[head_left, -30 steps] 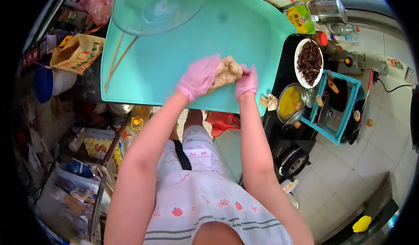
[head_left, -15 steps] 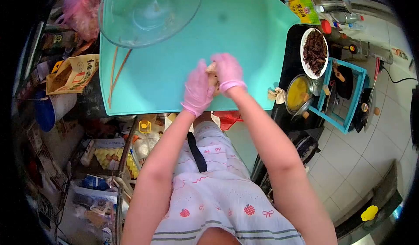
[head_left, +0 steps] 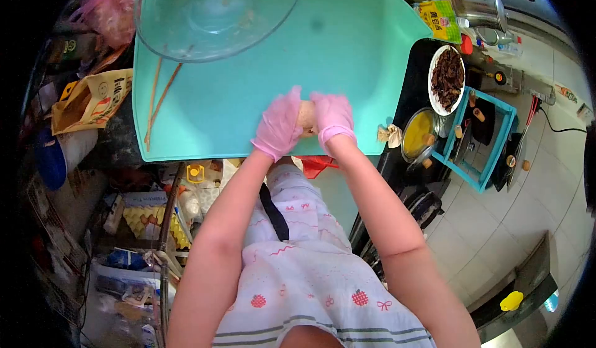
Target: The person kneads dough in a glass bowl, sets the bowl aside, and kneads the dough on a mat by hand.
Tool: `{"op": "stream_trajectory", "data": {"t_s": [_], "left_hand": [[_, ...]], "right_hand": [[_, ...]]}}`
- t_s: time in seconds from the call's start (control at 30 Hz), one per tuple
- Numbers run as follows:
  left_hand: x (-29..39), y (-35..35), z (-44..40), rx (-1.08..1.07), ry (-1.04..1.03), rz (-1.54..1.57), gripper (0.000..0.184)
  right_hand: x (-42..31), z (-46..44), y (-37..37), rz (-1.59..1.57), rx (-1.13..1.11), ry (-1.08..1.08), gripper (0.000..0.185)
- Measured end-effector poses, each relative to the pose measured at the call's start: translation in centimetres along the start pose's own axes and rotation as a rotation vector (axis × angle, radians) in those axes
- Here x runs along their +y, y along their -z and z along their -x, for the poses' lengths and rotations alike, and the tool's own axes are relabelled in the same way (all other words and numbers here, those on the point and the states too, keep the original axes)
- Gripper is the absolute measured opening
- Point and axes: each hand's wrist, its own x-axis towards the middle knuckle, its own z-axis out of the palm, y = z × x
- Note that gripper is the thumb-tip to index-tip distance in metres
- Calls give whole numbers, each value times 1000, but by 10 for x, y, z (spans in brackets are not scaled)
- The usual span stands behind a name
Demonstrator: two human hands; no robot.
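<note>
A lump of beige dough (head_left: 306,117) is held between my two hands over the near part of the turquoise mat (head_left: 236,106). My left hand (head_left: 279,123), in a pink glove, wraps the dough's left side. On its right side my right hand (head_left: 333,117), also gloved in pink, closes round it. The hands hide much of the dough. A large clear glass bowl (head_left: 217,13) stands at the mat's far left, with two thin sticks (head_left: 160,100) lying below it.
Right of the mat are a crumpled beige piece (head_left: 391,135), a bowl of yellow liquid (head_left: 417,134), a white plate of dark strips (head_left: 447,80) and a blue rack (head_left: 481,177). An open paper bag (head_left: 96,103) stands at the left, above shelves with an egg tray (head_left: 146,221).
The dough, earlier stretched between my spread hands, is now compact between them. My right hand has moved left, then slightly right and down since half a second ago. The view has shifted slightly.
</note>
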Motion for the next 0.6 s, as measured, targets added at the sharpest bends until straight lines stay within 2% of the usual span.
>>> {"op": "stream_trajectory", "data": {"t_s": [0.03, 0.1, 0.17, 0.27, 0.37, 0.47, 0.6], "left_hand": [[1, 0, 0, -14, 1, -8, 79], [-3, -4, -3, 35, -63, 10, 77], [-5, -9, -3, 61, -110, -6, 75], [-10, -16, -4, 92, -145, -80, 72], [-12, -20, -1, 80, -145, -138, 71], [-12, -22, -3, 38, -115, -188, 71], [-10, -24, -4, 42, -121, -228, 71]], "right_hand": [[2, -2, -1, -244, -35, -123, 48], [2, -1, -3, -324, -7, -203, 47], [-3, 8, -5, -2, 113, -126, 45], [13, 1, -29, 253, 406, 113, 42], [16, -24, -35, -27, 734, 227, 43], [10, -42, -22, 25, 695, 196, 50], [9, -68, -14, 81, 697, 258, 57]]}}
